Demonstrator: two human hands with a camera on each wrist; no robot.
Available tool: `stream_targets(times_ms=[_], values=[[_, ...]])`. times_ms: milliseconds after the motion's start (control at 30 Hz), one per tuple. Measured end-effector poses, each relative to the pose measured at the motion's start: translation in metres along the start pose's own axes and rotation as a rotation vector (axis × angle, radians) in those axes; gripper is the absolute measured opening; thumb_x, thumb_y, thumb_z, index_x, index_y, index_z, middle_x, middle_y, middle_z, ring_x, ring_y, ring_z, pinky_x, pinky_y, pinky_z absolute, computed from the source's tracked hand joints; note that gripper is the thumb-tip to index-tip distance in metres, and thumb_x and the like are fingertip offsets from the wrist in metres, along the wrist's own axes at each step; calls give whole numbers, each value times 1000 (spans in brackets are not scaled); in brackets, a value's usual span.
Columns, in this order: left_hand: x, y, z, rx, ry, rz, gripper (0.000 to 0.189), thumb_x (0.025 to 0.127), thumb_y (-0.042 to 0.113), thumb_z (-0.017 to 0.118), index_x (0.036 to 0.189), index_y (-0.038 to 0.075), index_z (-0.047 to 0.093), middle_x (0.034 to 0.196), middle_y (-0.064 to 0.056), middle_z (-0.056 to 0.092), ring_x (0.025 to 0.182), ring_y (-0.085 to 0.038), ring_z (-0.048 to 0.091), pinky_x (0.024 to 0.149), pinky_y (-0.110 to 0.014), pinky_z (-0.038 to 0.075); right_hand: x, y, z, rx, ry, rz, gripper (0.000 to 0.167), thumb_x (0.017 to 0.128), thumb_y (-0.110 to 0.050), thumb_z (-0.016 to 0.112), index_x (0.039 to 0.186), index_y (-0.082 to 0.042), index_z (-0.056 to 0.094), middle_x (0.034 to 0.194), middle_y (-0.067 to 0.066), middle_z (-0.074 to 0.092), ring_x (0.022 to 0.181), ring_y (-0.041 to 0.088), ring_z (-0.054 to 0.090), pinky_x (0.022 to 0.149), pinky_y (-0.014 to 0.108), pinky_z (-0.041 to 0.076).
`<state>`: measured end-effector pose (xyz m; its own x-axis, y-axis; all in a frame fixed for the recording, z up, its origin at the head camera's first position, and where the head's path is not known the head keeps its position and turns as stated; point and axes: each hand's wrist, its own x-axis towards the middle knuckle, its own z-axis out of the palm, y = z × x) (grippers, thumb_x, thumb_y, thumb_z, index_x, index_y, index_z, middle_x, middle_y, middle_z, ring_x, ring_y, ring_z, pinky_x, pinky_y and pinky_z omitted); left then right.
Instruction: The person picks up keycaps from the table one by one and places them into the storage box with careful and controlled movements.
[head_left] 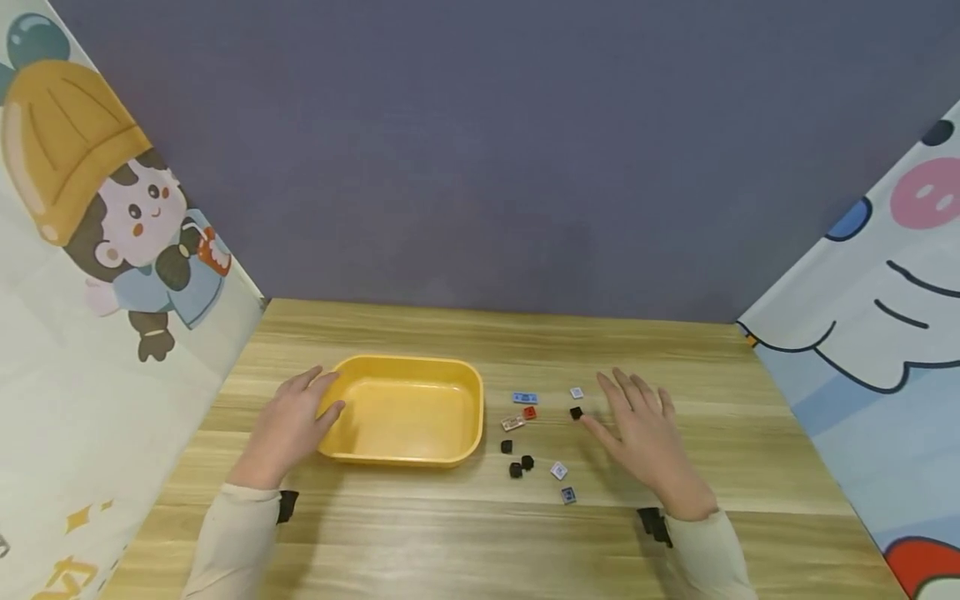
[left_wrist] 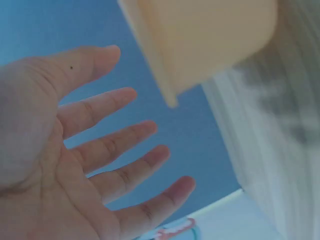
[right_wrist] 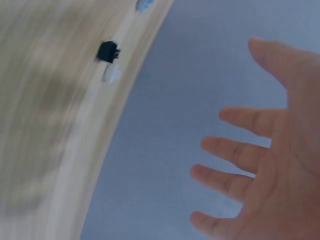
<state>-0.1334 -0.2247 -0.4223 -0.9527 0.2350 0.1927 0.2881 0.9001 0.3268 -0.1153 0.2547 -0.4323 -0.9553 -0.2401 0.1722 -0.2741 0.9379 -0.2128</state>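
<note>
In the head view a yellow plastic tray (head_left: 405, 460) lies left of centre on the wooden table. Beside its left rim is my left hand (head_left: 294, 421), fingers spread; the left wrist view shows its palm (left_wrist: 60, 165) bare and apart from the tray. Over the table's right half hovers my right hand (head_left: 637, 429), fingers spread, holding nothing. Its thumb is nearest a small black block (head_left: 576, 413), with a white square piece (head_left: 576, 392) just behind. Between tray and right hand lie a blue oblong piece (head_left: 525, 398), a red piece (head_left: 530, 412) and a whitish oblong piece (head_left: 512, 423).
Several more black blocks (head_left: 516, 470) lie near the tray's right side. A white square piece (head_left: 558, 471) and a dark blue one (head_left: 568, 495) sit closer to the front. A grey-blue wall (head_left: 495, 167) rises behind the table, with cartoon-printed panels (head_left: 150, 250) at both sides.
</note>
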Motion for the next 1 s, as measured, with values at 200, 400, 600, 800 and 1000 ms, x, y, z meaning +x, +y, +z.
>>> stream_targets(times_ms=[200, 400, 600, 800, 1000], values=[[1, -14, 5, -36, -2, -15, 40, 94, 9, 68, 128, -11, 59, 135, -38, 49, 120, -57, 48, 100, -68, 40, -1, 9, 5, -2, 23, -2, 68, 98, -43, 63, 151, -4, 41, 152, 26, 38, 137, 49, 34, 107, 77, 19], [0, -18, 8, -39, 10, -29, 36, 93, 4, 67, 125, -12, 61, 132, -38, 51, 116, -58, 49, 98, -69, 41, 1, 14, 13, 0, 14, -22, 61, 99, -38, 64, 145, -2, 48, 146, 27, 46, 132, 48, 42, 106, 75, 27], [-2, -19, 10, -30, 43, -13, 34, 91, -1, 67, 124, -11, 62, 128, -38, 54, 112, -58, 51, 95, -68, 43, 8, 22, 29, 16, 19, -50, 47, 97, -30, 68, 134, -2, 60, 137, 27, 55, 123, 48, 52, 101, 72, 37], [-4, -22, 12, -33, 52, -4, 36, 91, -3, 67, 126, -10, 62, 127, -38, 55, 111, -58, 53, 94, -68, 44, 17, 29, 44, 52, 32, -78, 37, 93, -20, 73, 126, -4, 67, 125, 22, 63, 112, 43, 60, 89, 67, 49], [-5, -24, 13, -43, 61, 0, 36, 92, -2, 66, 128, -9, 61, 126, -38, 55, 110, -58, 53, 92, -69, 45, 25, 32, 55, 90, 7, -76, 31, 91, -11, 75, 121, -6, 70, 119, 18, 65, 105, 37, 63, 84, 57, 56]])
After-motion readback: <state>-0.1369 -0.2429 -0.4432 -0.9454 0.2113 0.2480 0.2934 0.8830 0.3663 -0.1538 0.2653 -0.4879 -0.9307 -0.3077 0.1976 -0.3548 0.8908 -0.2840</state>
